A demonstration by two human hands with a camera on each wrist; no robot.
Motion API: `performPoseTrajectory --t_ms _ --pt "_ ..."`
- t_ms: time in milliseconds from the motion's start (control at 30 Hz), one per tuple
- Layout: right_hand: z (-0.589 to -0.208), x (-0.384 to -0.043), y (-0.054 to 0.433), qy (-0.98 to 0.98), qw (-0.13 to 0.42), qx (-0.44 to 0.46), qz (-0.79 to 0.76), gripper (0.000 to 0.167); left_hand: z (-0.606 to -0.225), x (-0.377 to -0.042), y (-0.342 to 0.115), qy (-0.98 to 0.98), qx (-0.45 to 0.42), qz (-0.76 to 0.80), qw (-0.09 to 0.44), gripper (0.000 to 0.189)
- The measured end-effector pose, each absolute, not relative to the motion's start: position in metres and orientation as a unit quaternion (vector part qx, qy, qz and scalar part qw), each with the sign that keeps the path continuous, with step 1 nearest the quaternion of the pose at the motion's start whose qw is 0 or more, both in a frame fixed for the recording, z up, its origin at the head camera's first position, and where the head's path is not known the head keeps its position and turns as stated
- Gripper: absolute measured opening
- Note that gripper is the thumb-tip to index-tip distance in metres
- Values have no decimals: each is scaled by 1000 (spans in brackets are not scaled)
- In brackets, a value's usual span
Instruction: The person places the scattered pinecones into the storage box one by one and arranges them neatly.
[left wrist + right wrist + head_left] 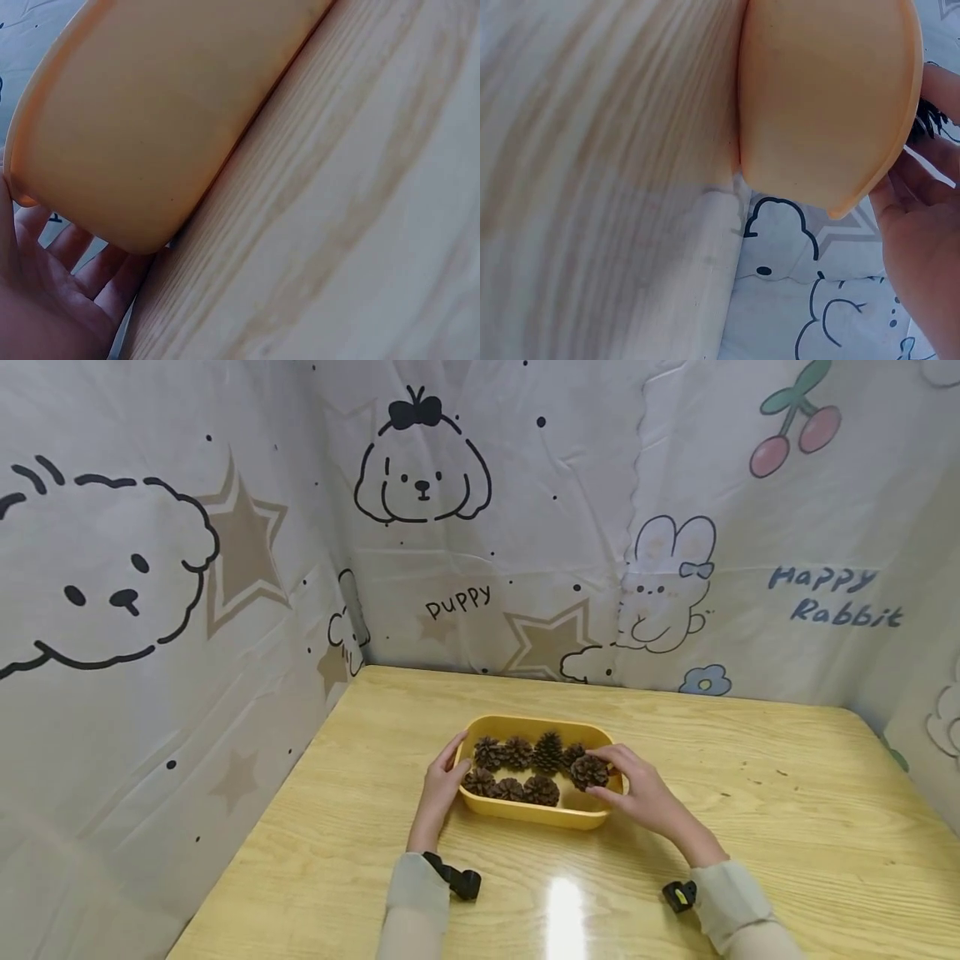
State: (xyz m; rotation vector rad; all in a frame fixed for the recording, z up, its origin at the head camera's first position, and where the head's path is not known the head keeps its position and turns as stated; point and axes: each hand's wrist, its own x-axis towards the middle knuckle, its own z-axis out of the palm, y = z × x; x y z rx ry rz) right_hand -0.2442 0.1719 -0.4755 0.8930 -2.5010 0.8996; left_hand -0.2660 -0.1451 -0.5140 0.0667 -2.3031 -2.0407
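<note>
A yellow plastic tub (517, 814) stands on the wooden table, with several brown pine cones (547, 750) in two rough rows on its floor. My left hand (441, 785) grips the tub's left end, thumb at the rim and fingers along the outer wall. In the left wrist view those fingers (103, 268) lie against the tub's side (142, 150). At the tub's right end, my right hand (637, 783) pinches one pine cone (588, 772) between thumb and fingers, above the inside near the rim. Only dark scales of this cone (928, 120) show behind the rim in the right wrist view.
The pale wooden table (750, 777) extends around the tub. Fabric printed with cartoon animals (525, 527) hangs along the back and the left side. Black wrist devices (457, 878) sit at both cuffs.
</note>
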Motion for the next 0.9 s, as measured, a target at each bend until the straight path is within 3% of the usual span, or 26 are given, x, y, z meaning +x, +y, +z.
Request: performPoseTrajectory --t_ms 367,600,900 --pt "-469 -247 164 -902 69 323 278 52 -492 -255 -145 -737 6 -676 17 53" --pt "-458 -247 163 -917 -24 314 246 50 -474 -243 -141 -745 9 -667 7 53" --pt "-449 -257 155 -912 -73 334 225 47 -501 -261 -144 -732 16 -681 16 53"
